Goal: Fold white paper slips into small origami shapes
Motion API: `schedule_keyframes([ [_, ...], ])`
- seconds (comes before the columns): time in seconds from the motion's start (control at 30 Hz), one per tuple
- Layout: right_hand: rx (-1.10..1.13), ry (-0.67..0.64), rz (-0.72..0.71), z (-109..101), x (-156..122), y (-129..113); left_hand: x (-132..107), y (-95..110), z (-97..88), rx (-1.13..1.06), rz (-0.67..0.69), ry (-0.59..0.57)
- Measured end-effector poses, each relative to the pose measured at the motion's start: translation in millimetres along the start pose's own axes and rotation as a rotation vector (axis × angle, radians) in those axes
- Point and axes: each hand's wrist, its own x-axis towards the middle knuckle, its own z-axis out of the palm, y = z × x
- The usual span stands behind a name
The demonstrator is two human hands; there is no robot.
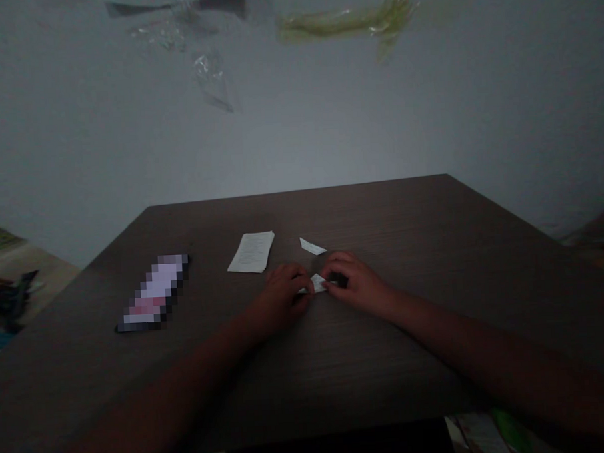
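Observation:
Both my hands rest on the dark wood-grain table (381,216), close together near its middle. Between them is a small folded white paper (317,283), pinched by the fingertips of my left hand (282,294) and my right hand (357,281). Its middle shows only in part behind my fingers. Just beyond my hands lies a small white paper triangle (311,246), touching neither hand. Further left is a printed white paper sheet (250,252), lying flat.
A flat rectangular item (155,293), pixelated and unreadable, lies at the table's left. A grey wall rises behind the table, with clear plastic (210,77) and green plastic (348,21) above. Assorted dark clutter (9,299) sits on the floor at left.

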Motion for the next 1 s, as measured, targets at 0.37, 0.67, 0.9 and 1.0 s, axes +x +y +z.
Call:
schedule_keyframes([
  [0.37, 0.019, 0.025, -0.036, 1, 2, 12, -2, -9, 2.3, -0.120, 0.048, 0.069],
  [0.67, -0.007, 0.007, -0.028, 2, 2, 14, 3, -12, 0.7, -0.108, -0.078, 0.165],
  [0.9, -0.043, -0.006, -0.054, 2, 1, 14, 4, -9, -0.3, -0.051, -0.149, 0.083],
  [1.0, -0.061, -0.017, -0.075, 3, 0, 16, 4, -5, -2.7, -0.044, -0.169, 0.059],
])
